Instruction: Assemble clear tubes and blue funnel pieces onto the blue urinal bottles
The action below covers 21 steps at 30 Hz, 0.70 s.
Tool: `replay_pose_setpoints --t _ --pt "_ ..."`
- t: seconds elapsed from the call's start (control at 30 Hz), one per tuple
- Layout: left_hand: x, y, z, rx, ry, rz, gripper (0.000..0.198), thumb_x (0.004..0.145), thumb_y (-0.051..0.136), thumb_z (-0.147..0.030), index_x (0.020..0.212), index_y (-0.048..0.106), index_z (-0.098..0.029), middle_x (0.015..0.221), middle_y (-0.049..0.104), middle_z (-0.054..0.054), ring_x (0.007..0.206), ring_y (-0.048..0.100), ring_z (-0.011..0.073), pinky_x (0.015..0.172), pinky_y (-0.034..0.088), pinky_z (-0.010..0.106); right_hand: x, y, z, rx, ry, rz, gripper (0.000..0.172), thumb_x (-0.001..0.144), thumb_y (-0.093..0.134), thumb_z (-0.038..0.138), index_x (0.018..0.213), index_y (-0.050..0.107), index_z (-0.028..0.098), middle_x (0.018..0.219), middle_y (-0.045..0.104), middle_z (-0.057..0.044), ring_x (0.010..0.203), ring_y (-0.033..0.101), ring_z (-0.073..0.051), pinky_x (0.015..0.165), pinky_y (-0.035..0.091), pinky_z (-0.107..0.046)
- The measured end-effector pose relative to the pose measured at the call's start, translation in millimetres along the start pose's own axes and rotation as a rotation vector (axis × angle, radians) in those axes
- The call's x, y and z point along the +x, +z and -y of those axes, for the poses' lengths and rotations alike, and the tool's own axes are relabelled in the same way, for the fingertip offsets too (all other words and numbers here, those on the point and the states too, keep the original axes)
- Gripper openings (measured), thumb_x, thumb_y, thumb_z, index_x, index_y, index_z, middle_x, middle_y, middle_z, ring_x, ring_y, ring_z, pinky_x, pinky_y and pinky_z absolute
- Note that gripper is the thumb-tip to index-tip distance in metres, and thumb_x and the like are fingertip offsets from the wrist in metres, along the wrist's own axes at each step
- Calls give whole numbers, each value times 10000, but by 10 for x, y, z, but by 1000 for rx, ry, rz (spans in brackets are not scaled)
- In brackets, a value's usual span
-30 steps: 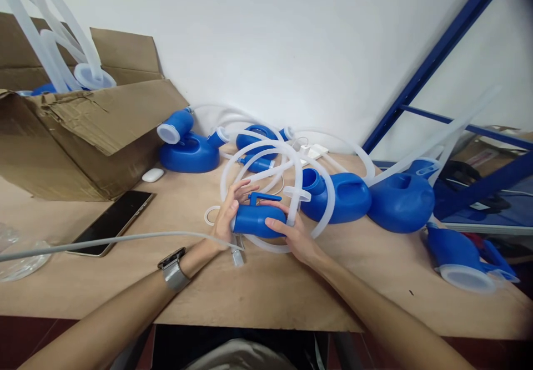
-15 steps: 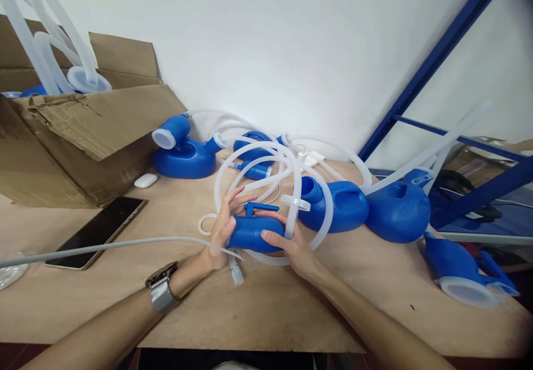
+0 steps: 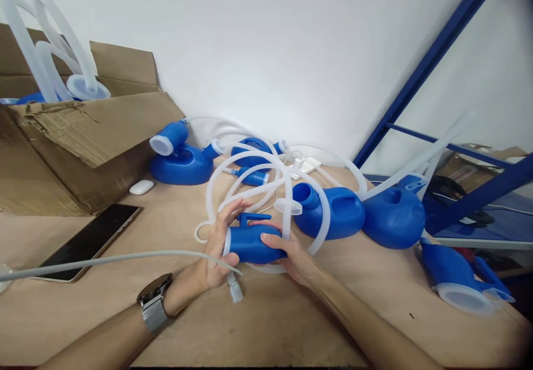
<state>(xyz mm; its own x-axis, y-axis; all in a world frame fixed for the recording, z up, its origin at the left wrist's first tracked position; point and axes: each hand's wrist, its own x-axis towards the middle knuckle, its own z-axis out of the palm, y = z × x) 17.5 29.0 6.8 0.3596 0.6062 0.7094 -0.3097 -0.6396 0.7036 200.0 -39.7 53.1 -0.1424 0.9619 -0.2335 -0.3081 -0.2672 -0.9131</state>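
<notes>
A small blue plastic bottle [image 3: 254, 243] with a thin blue handle on top lies sideways between both hands, just above the wooden table [image 3: 266, 314]. My left hand [image 3: 219, 245] cups its white-capped left end, fingers wrapped round it. My right hand [image 3: 287, 251] grips its right end, thumb on the front. A coil of translucent white tubing [image 3: 250, 184] loops up behind the bottle and round a white flange [image 3: 288, 206]. A watch sits on my left wrist.
Several larger blue containers [image 3: 333, 210] with hoses lie behind and to the right. An open cardboard box [image 3: 79, 142] with tubing stands at the left. A dark phone [image 3: 85, 242], a white earbud case [image 3: 141, 186] and a grey cable [image 3: 104, 259] lie on the left. Blue shelf struts [image 3: 416, 76] rise at right.
Both hands have kept their hold on the blue bottle and drawn it slightly nearer and lower. The view has tilted a little; the tubing coil moved along with the bottle.
</notes>
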Motion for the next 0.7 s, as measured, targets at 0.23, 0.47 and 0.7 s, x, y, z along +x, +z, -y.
replay_pose_setpoints --t 0.23,0.47,0.7 --pt "206 -130 -171 269 -98 66 394 951 632 -421 1305 677 -254 1229 747 109 1169 689 347 1002 529 490 9 -76 59 5 -18 11 589 742 862 558 1247 733 281 1331 691 -66 1133 694 -301 970 576 -463" --pt "613 -765 -162 -73 -404 -476 256 842 599 -439 823 699 -204 832 746 25 787 695 259 718 588 394 25 -133 119 69 -167 161 621 806 772 681 1243 673 252 1346 672 -112 1279 630 -310 1101 469 -482" --pt "670 -1443 177 147 -482 -829 266 909 555 -450 786 493 -223 715 556 -31 695 560 175 679 573 348 75 -80 55 -26 -197 -69 717 842 767 635 1388 480 269 1047 695 -37 916 728 -220 887 575 -409"
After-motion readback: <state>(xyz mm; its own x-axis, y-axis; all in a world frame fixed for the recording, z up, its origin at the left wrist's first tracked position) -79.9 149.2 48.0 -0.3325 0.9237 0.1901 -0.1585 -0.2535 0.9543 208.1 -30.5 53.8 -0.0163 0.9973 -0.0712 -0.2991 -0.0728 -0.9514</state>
